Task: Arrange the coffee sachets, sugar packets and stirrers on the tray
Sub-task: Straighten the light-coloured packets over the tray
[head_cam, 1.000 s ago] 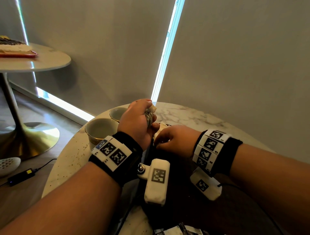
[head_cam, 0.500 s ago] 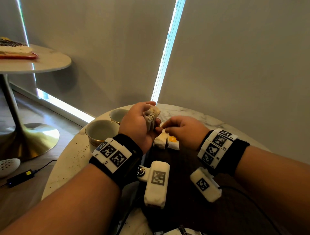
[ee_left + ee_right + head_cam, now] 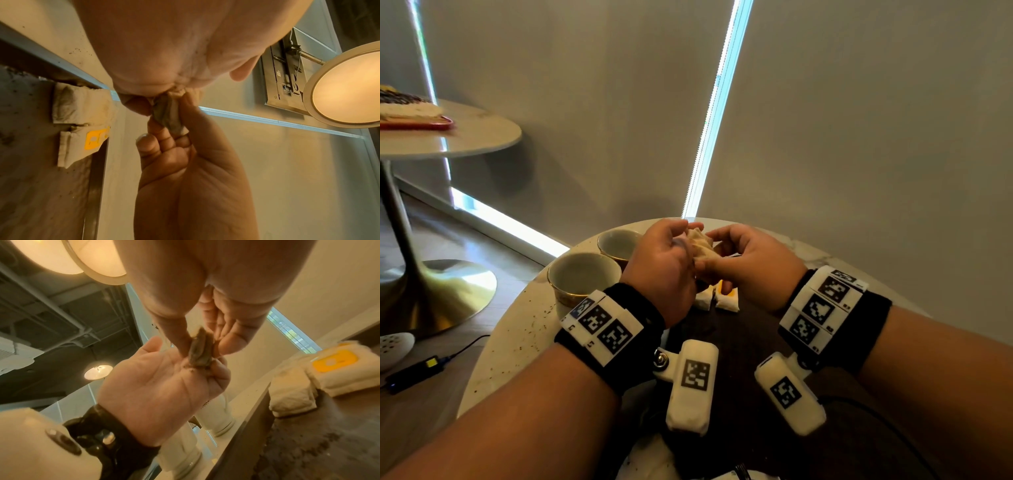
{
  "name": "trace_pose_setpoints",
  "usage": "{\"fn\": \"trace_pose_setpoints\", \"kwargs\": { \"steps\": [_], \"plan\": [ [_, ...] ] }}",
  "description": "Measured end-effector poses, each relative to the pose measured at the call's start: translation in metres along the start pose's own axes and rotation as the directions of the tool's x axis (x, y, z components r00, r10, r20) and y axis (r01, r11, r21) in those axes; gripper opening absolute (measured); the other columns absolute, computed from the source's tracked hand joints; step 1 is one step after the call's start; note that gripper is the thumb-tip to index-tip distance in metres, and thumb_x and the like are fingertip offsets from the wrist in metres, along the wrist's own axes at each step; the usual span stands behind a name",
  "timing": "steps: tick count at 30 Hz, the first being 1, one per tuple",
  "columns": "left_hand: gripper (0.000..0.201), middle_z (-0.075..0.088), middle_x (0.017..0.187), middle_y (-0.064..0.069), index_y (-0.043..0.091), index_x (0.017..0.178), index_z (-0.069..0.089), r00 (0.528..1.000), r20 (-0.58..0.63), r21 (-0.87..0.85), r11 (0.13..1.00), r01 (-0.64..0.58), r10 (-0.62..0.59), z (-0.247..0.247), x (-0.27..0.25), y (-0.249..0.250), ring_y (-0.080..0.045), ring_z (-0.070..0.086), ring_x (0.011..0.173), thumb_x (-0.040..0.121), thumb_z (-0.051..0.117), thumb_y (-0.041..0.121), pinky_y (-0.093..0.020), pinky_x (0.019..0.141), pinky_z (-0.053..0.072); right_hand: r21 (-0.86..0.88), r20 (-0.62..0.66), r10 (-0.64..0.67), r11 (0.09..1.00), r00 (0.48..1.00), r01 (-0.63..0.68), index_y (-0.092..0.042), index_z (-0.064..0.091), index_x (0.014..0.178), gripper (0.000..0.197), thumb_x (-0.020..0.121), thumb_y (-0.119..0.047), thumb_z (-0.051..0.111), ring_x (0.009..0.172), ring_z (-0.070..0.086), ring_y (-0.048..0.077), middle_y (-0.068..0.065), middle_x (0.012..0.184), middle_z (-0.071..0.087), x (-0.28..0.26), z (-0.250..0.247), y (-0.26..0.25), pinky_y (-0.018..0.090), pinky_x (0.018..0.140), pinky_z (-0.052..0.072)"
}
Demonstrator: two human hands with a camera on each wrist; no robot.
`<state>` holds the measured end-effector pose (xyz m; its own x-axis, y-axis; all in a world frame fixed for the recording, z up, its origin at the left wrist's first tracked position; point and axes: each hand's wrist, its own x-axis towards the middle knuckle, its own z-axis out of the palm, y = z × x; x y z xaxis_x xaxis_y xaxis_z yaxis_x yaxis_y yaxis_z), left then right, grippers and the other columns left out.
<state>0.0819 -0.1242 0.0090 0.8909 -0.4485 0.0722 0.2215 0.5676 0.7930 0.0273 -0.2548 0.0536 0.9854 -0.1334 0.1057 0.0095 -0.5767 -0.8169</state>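
You are working over the round marble worktop [image 3: 524,342], and the dark tray [image 3: 739,339] is lying on it right under your wrists. Two pale cups [image 3: 582,277] are standing side by side on the worktop just left of the tray, close to your left wrist. Your left hand [image 3: 664,270] is hovering above the tray's far end, its fingers curled round a crumpled, brownish sachet [image 3: 700,245]. Your right hand [image 3: 750,263] is meeting it there, thumb and forefinger pinching the other end of that same sachet, so both hands are gripping it together in the air. Two white packets [image 3: 717,299] are lying side by side and touching at the tray's far edge, directly beneath your hands; the right one is carrying a yellow label [image 3: 95,138]. Dark specks are dotting the tray and the worktop around it.
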Motion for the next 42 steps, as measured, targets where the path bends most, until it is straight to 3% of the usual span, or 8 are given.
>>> {"fn": "trace_pose_setpoints", "kwargs": {
  "steps": [5, 8, 10, 12, 16, 21, 37, 42],
  "plan": [
    [0.016, 0.062, 0.112, -0.017, 0.011, 0.109, 0.059, 0.995, 0.089, 0.034, 0.998, 0.05, -0.053, 0.002, -0.001, 0.002, -0.028, 0.064, 0.097, 0.1, 0.048, 0.02, -0.045, 0.082, 0.054, 0.2, -0.034, 0.074, 0.978, 0.997, -0.066, -0.009, 0.064, 0.105, 0.023, 0.085, -0.005, 0.073, 0.079, 0.072, 0.029, 0.009, 0.091, 0.074, 0.002, -0.005, 0.009, 0.035, 0.065, 0.057],
    [0.058, 0.064, 0.119, -0.013, 0.011, 0.124, 0.061, 0.995, 0.083, 0.174, 0.984, 0.04, -0.055, 0.001, 0.002, 0.001, -0.025, 0.061, 0.102, 0.074, 0.062, 0.041, -0.041, 0.081, 0.047, 0.498, 0.047, 0.086, 0.862, 0.995, -0.098, -0.001, 0.062, 0.106, 0.022, 0.084, 0.0, 0.068, 0.071, 0.069, 0.023, 0.014, 0.087, 0.07, 0.003, -0.007, 0.008, 0.029, 0.055, 0.053],
    [0.061, 0.067, 0.111, -0.012, 0.009, 0.122, 0.064, 0.991, 0.12, 0.17, 0.985, 0.04, -0.061, 0.001, 0.002, -0.001, -0.027, 0.061, 0.103, 0.07, 0.064, 0.04, -0.043, 0.086, 0.048, 0.625, 0.13, 0.049, 0.771, 0.99, -0.121, 0.004, 0.06, 0.11, 0.031, 0.081, -0.004, 0.068, 0.07, 0.068, 0.023, 0.016, 0.088, 0.068, 0.003, -0.008, 0.008, 0.028, 0.055, 0.054],
    [0.051, 0.065, 0.111, -0.019, 0.002, 0.106, 0.066, 0.985, 0.163, 0.176, 0.984, 0.019, -0.048, 0.003, 0.0, -0.001, -0.04, 0.06, 0.108, 0.071, 0.067, 0.04, -0.054, 0.097, 0.049, 0.643, 0.192, 0.024, 0.752, 0.981, -0.144, 0.005, 0.06, 0.114, 0.038, 0.079, -0.007, 0.071, 0.075, 0.07, 0.025, 0.018, 0.093, 0.069, 0.004, -0.007, 0.009, 0.029, 0.059, 0.056],
    [0.039, 0.064, 0.127, -0.023, 0.012, 0.124, 0.065, 0.992, 0.117, 0.095, 0.995, 0.029, -0.04, 0.004, -0.001, -0.002, -0.044, 0.062, 0.119, 0.093, 0.055, 0.033, -0.063, 0.106, 0.046, 0.52, 0.166, 0.094, 0.838, 0.982, -0.168, -0.005, 0.064, 0.112, 0.048, 0.07, -0.021, 0.082, 0.081, 0.071, 0.026, 0.014, 0.098, 0.072, 0.004, -0.002, 0.012, 0.03, 0.061, 0.056],
    [0.02, 0.075, 0.098, -0.012, 0.01, 0.112, 0.07, 1.0, 0.023, 0.057, 0.998, 0.019, -0.021, -0.001, 0.006, -0.002, -0.022, 0.074, 0.089, 0.101, 0.055, 0.016, -0.036, 0.075, 0.059, 0.176, -0.152, 0.019, 0.984, 0.988, 0.008, -0.022, 0.065, 0.1, 0.03, 0.077, -0.031, 0.083, 0.065, 0.056, 0.012, 0.01, 0.088, 0.064, 0.003, -0.007, 0.01, 0.024, 0.056, 0.047],
    [0.048, 0.066, 0.101, -0.014, 0.004, 0.127, 0.06, 0.999, 0.024, 0.136, 0.99, 0.033, -0.036, -0.002, 0.005, -0.001, -0.02, 0.065, 0.077, 0.089, 0.071, 0.031, -0.027, 0.055, 0.051, 0.327, -0.117, 0.014, 0.945, 0.993, 0.025, -0.012, 0.066, 0.084, 0.01, 0.08, -0.011, 0.075, 0.068, 0.06, 0.024, 0.015, 0.081, 0.07, 0.006, -0.005, 0.019, 0.032, 0.054, 0.047],
    [0.027, 0.065, 0.104, -0.017, 0.006, 0.123, 0.062, 0.999, -0.016, 0.119, 0.992, 0.048, -0.047, -0.002, 0.005, 0.0, -0.025, 0.062, 0.084, 0.097, 0.06, 0.015, -0.026, 0.054, 0.05, 0.376, -0.089, 0.054, 0.926, 0.995, -0.017, -0.008, 0.063, 0.089, 0.008, 0.087, -0.004, 0.069, 0.063, 0.058, 0.021, 0.015, 0.081, 0.068, 0.006, -0.008, 0.019, 0.03, 0.051, 0.044]
  ]
}}
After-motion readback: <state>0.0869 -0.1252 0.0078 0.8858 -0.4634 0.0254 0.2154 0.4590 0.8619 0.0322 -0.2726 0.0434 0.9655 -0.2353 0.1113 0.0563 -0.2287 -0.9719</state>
